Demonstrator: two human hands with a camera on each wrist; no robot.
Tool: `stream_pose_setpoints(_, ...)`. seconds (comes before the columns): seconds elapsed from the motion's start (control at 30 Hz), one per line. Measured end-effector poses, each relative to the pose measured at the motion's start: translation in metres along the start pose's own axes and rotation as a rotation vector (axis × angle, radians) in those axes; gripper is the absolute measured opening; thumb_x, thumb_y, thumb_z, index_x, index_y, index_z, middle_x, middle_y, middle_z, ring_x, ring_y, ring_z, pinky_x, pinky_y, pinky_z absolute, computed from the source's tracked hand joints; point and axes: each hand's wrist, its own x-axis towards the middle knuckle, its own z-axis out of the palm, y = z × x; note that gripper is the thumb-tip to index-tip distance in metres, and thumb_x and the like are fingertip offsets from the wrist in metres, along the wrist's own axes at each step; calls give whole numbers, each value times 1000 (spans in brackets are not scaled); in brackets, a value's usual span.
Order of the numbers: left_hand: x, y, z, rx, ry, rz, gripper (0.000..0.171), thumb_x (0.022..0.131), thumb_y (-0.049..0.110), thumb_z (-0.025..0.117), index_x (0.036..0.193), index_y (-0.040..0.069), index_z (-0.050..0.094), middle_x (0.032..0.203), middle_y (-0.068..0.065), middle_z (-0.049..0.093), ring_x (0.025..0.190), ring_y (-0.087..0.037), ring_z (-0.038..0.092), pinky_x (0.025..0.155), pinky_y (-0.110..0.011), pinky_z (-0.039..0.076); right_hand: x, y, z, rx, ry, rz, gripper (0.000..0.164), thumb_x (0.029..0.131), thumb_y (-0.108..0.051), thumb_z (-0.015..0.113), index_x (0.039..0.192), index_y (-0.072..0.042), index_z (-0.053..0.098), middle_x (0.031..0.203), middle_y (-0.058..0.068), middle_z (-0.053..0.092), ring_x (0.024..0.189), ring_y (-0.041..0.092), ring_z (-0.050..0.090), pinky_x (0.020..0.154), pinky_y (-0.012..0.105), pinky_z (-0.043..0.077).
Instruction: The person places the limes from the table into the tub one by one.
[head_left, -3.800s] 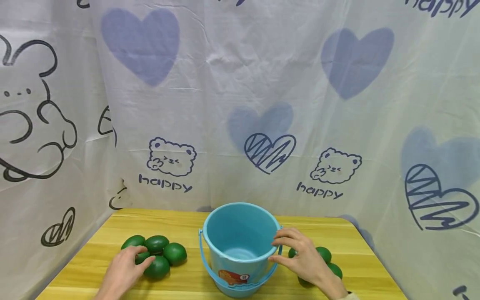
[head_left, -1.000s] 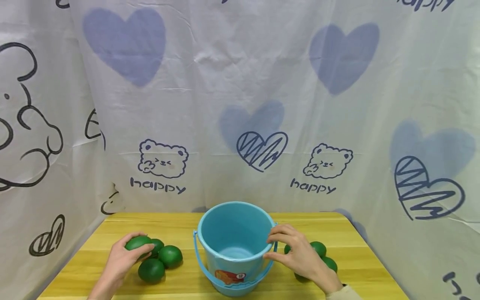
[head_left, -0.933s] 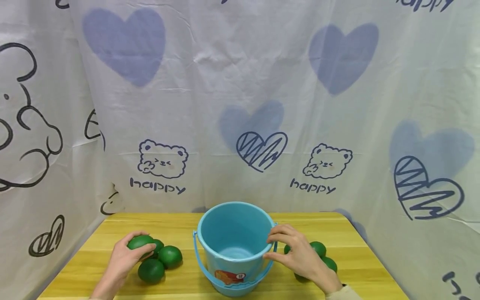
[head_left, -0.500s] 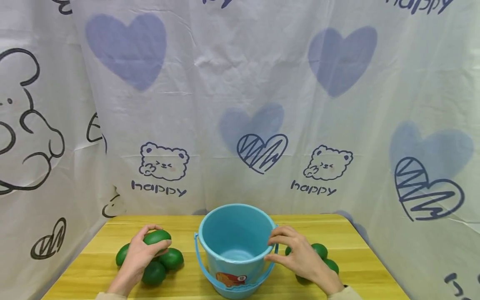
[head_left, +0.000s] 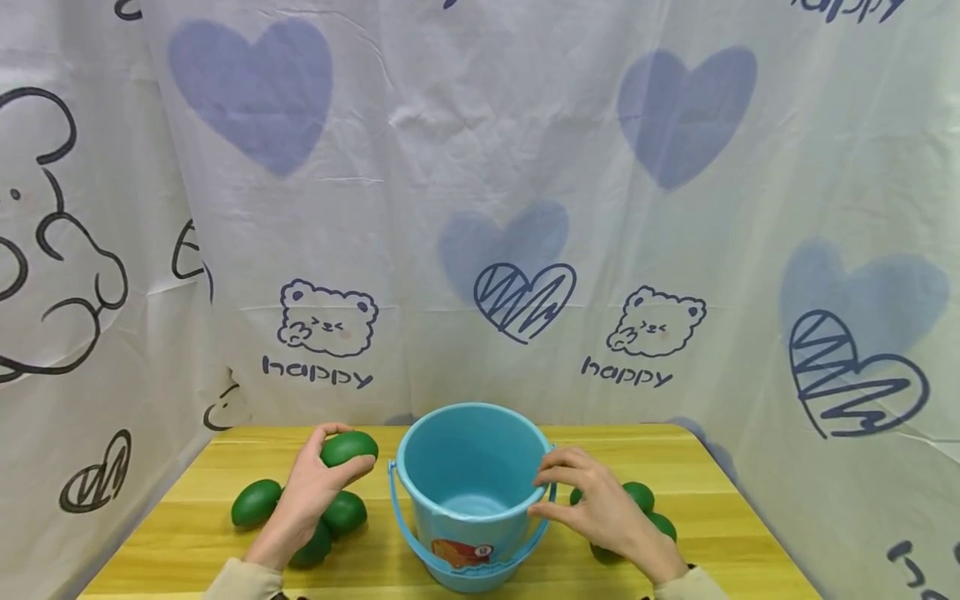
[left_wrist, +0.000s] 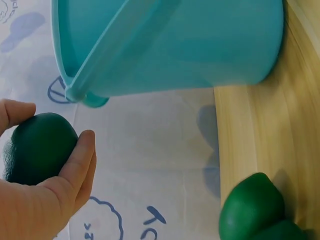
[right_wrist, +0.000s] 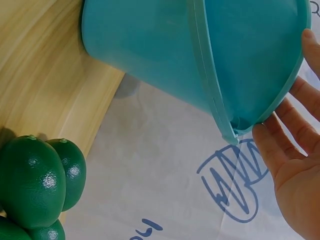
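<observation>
My left hand (head_left: 303, 483) holds a dark green, glossy oval fruit (head_left: 350, 449) between thumb and fingers, raised above the table just left of the bucket's rim. Its slightly bumpy skin shows in the left wrist view, where the fruit (left_wrist: 42, 148) is apart from the bucket. The light blue plastic bucket (head_left: 480, 532) stands upright, nothing visible on its inside floor. On its right side, the thumb and curved fingers of my right hand (head_left: 596, 504) grip the rim, seen close in the right wrist view with the hand (right_wrist: 295, 165) spread along that rim.
More green fruits (head_left: 257, 503) lie on the wooden table (head_left: 405, 567) at left, partly behind my left forearm. Another cluster of fruits (head_left: 638, 497) sits right, partly covered by my right hand. The bucket's handle (head_left: 406, 527) hangs at its front. A printed curtain (head_left: 420, 208) closes the back and sides.
My left hand has picked a green fruit from the left cluster, lifted it and carried it right, close to the bucket. My right hand has stayed at the rim.
</observation>
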Motion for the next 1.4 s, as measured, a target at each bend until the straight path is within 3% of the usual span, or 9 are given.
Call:
stream_pose_setpoints(0.3, 0, 9, 14, 12, -12, 78, 58, 80, 28, 82, 130, 22, 54, 125, -13, 57, 93, -24, 62, 77, -32, 54, 0, 0, 0, -7, 3, -7, 25, 80, -48, 75, 96, -29, 72, 110, -7, 65, 105, 10, 58, 87, 36, 57)
stream_pose_setpoints(0.8, -3, 24, 29, 78, -3, 179, 59, 83, 25, 79, 131, 18, 44, 122, -16, 55, 98, -27, 59, 75, -30, 51, 1, -4, -2, -15, -24, 44, 25, 81, -52, 72, 95, -31, 72, 110, -11, 65, 107, 10, 58, 89, 40, 57)
stream_pose_setpoints(1.1, -6, 21, 43, 150, -8, 332, 57, 78, 20, 84, 127, 29, 55, 117, -11, 62, 93, -25, 62, 73, -31, 56, 0, -4, -3, 0, -22, 62, 25, 79, -53, 74, 95, -33, 72, 110, -20, 60, 107, 6, 56, 89, 36, 57)
stream_pose_setpoints(1.4, -6, 17, 61, 364, 67, 588, 65, 71, 11, 88, 126, 13, 53, 112, -10, 65, 91, -21, 63, 71, -32, 57, 1, -4, -3, 11, -20, 52, 24, 79, -50, 75, 96, -33, 71, 111, -19, 61, 109, 7, 57, 90, 36, 57)
